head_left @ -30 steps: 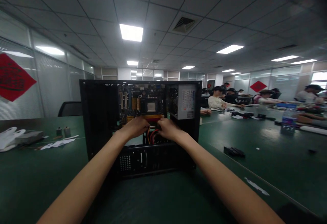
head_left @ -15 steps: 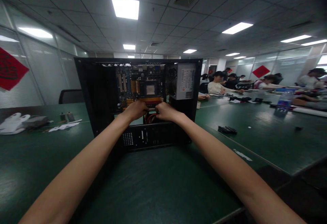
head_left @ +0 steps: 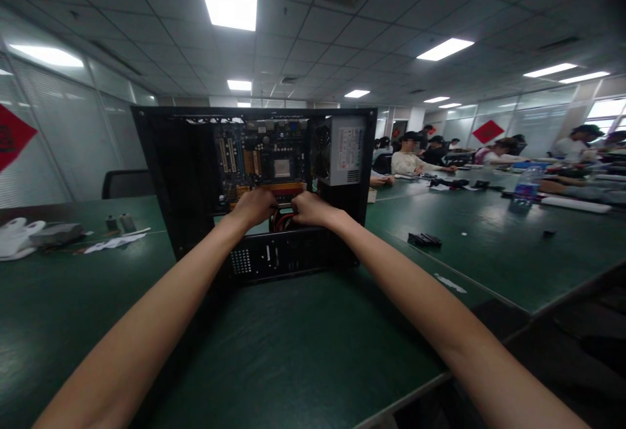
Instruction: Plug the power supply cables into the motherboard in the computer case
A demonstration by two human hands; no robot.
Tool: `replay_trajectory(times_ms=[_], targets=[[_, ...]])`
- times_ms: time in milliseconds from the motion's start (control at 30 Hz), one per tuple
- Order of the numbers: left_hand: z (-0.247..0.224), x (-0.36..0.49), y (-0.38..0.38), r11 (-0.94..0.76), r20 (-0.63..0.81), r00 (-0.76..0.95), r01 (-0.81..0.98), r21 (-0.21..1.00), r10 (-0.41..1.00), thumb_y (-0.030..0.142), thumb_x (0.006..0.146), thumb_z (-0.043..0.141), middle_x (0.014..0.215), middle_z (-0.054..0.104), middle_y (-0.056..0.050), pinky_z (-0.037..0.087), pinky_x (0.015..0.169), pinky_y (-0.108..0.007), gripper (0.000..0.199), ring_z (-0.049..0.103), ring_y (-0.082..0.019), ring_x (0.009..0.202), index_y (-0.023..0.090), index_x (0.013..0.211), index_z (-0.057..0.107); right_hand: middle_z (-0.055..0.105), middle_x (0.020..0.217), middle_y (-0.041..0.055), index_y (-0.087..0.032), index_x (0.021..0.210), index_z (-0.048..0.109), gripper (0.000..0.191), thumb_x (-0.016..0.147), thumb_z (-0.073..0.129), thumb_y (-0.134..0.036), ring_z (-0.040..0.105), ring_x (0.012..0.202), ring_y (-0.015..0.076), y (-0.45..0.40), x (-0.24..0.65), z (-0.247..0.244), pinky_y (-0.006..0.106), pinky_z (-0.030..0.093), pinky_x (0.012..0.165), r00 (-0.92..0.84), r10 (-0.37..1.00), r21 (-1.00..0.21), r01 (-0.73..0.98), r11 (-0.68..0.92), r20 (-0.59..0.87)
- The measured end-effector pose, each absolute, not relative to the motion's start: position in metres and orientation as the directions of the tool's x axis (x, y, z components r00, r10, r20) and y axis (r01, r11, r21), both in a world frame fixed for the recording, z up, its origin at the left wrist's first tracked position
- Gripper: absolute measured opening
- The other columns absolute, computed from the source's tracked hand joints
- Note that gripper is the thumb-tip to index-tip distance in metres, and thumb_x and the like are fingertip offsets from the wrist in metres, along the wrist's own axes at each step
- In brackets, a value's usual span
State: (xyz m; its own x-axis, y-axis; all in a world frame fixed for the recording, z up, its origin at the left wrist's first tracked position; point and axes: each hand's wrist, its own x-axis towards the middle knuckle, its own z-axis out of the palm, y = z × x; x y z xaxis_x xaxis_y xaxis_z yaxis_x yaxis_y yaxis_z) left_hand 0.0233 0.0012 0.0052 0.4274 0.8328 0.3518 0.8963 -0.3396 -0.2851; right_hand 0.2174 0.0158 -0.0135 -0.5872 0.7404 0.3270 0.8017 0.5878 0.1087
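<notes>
An open black computer case [head_left: 176, 220] stands upright, its inside facing me. Within it are a motherboard [head_left: 282, 168] and, at the upper right, a silver power supply [head_left: 346, 152]. My left hand [head_left: 257, 207] is closed at the lower edge of the motherboard, near the memory slots. Just right of it, my right hand [head_left: 308, 208] is closed too, above some coloured cables [head_left: 282, 221]. Whatever the fingers of either hand hold is hidden or too small to make out.
The green table [head_left: 293, 344] bears a white bag [head_left: 17, 238], a grey box [head_left: 56, 235] and papers at the left. Black parts [head_left: 424, 240] and a bottle [head_left: 528, 184] lie or stand at the right. Several people sit farther back on the right.
The view has shifted slightly, so the case and table things appear a little farther left. Both hands stay closed at nearly the same place inside the case.
</notes>
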Motion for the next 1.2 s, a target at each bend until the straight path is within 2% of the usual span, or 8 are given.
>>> replay_trajectory(times_ms=[133, 567, 767, 1000, 1200], targets=[[0.007, 0.026, -0.002, -0.295, 0.354, 0.378, 0.917, -0.267, 0.855, 0.025, 0.089, 0.056, 0.112, 0.078, -0.008, 0.054, 0.083, -0.035, 0.034, 0.071, -0.030, 0.105, 0.029, 0.114, 0.079, 0.075, 0.105, 0.0164, -0.011, 0.104, 0.076, 0.027, 0.088, 0.065, -0.030, 0.070, 0.085, 0.0225, 0.017, 0.218, -0.014, 0.026, 0.040, 0.060, -0.595, 0.731, 0.106, 0.794, 0.598, 0.335], [0.010, 0.029, -0.008, -0.259, 0.341, 0.359, 0.916, -0.306, 0.869, 0.026, 0.092, 0.053, 0.111, 0.077, -0.012, 0.055, 0.084, -0.038, 0.036, 0.071, -0.032, 0.106, 0.027, 0.118, 0.078, 0.075, 0.105, 0.0170, -0.011, 0.106, 0.076, 0.028, 0.089, 0.066, -0.031, 0.070, 0.089, 0.0237, 0.018, 0.217, -0.014, 0.026, 0.044, 0.068, -0.587, 0.743, 0.099, 0.801, 0.590, 0.321], [0.013, 0.032, -0.014, -0.215, 0.362, 0.310, 0.936, -0.280, 0.879, 0.030, 0.090, 0.056, 0.112, 0.077, -0.012, 0.056, 0.085, -0.036, 0.032, 0.071, -0.032, 0.105, 0.025, 0.114, 0.078, 0.075, 0.105, 0.0159, -0.012, 0.103, 0.076, 0.025, 0.088, 0.065, -0.029, 0.070, 0.086, 0.0229, 0.020, 0.218, -0.015, 0.026, 0.042, 0.063, -0.593, 0.736, 0.106, 0.797, 0.594, 0.326], [0.011, 0.033, -0.005, -0.170, 0.386, 0.260, 0.953, -0.250, 0.885, 0.035, 0.088, 0.063, 0.108, 0.077, -0.016, 0.057, 0.085, -0.039, 0.028, 0.072, -0.035, 0.103, 0.021, 0.107, 0.079, 0.075, 0.101, 0.0134, -0.013, 0.100, 0.076, 0.024, 0.087, 0.065, -0.031, 0.069, 0.082, 0.0211, 0.018, 0.218, -0.014, 0.026, 0.037, 0.058, -0.599, 0.729, 0.106, 0.791, 0.602, 0.333], [0.012, 0.036, -0.005, -0.138, 0.395, 0.238, 0.954, -0.264, 0.887, 0.038, 0.088, 0.066, 0.107, 0.076, -0.017, 0.058, 0.082, -0.039, 0.029, 0.072, -0.035, 0.100, 0.019, 0.104, 0.079, 0.074, 0.105, 0.0133, -0.014, 0.102, 0.075, 0.023, 0.090, 0.063, -0.030, 0.069, 0.090, 0.0225, 0.020, 0.219, -0.014, 0.026, 0.043, 0.068, -0.612, 0.715, 0.140, 0.784, 0.605, 0.338]])
